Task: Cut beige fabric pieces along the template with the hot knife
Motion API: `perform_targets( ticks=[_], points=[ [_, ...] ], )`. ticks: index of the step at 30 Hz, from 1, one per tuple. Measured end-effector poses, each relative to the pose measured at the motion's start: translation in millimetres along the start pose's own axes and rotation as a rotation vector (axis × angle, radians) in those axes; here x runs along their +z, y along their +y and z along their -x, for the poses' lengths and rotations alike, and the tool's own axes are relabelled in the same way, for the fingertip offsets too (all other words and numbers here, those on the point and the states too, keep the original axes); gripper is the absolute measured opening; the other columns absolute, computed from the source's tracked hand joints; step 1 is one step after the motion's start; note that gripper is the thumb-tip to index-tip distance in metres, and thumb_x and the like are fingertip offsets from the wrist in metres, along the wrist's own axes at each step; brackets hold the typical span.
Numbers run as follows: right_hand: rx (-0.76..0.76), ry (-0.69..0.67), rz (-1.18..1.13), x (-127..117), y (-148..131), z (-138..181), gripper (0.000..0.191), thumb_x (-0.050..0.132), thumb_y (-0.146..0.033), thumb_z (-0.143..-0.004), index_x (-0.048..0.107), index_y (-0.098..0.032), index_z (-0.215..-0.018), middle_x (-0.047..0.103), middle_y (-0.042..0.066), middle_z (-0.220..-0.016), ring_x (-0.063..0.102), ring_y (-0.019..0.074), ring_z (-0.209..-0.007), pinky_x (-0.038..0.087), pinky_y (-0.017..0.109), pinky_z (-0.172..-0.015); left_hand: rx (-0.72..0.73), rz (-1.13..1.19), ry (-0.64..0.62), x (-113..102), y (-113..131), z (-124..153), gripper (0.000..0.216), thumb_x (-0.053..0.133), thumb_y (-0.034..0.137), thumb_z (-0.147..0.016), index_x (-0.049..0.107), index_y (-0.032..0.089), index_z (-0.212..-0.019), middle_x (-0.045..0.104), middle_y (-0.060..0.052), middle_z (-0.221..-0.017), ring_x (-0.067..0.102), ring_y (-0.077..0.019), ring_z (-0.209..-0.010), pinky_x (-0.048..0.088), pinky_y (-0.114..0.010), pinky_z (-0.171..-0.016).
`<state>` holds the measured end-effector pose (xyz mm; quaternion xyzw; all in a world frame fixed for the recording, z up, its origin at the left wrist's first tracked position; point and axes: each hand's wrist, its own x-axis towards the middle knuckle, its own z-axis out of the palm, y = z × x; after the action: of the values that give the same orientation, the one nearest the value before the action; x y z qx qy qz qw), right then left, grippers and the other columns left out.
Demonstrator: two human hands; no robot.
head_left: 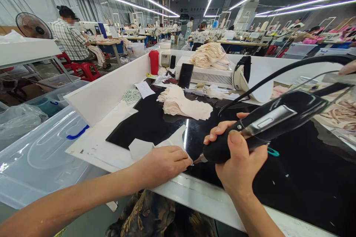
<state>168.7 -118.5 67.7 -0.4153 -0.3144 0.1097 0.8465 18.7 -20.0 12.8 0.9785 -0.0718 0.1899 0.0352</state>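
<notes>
My right hand (240, 155) is wrapped round a black corded handheld cutter (267, 122) with a metal tip. The tip points left and down at the black glossy board (300, 177), close to the fingertips of my left hand (169, 163). With its fingers pressed together, my left hand holds a white sheet-like piece (175, 139) down near the board's front edge. Part of that piece is hidden under the hand. Beyond it lies a stack of pale pink cut fabric pieces (185, 103). A small teal object (273, 152) lies behind my right hand.
At the back stand a white vented box (213, 76) with pale fabric (210, 55) on top, a phone (185, 75), and a red cup (154, 62). A white side wall (108, 89) borders the left. The black cable (278, 74) arches across the right.
</notes>
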Motion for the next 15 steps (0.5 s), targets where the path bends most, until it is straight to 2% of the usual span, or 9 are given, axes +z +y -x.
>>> perform_targets(
  ticks=[6, 15],
  points=[
    [0.017, 0.014, -0.003, 0.8, -1.4, -0.1, 0.047, 0.083, -0.037, -0.076, 0.055, -0.025, -0.113, 0.064, -0.006, -0.075, 0.059, 0.013, -0.054, 0.054, 0.029, -0.05, -0.023, -0.041, 0.009, -2.3, 1.1, -0.2, 0.021, 0.048, 0.015, -0.107, 0.067, 0.014, -0.118, 0.07, -0.01, -0.109, 0.068, -0.0196, -0.106, 0.056, -0.034, -0.099],
    [0.005, 0.005, 0.022, 2.0, -3.5, -1.0, 0.044, 0.081, -0.039, -0.077, 0.057, -0.026, -0.112, 0.064, -0.006, -0.071, 0.059, 0.0147, -0.056, 0.054, 0.03, -0.049, -0.095, -0.011, 0.04, -2.1, 0.6, 6.0, 0.025, 0.052, 0.021, -0.106, 0.072, 0.02, -0.122, 0.067, -0.014, -0.119, 0.066, -0.0225, -0.107, 0.056, -0.037, -0.099]
  ],
)
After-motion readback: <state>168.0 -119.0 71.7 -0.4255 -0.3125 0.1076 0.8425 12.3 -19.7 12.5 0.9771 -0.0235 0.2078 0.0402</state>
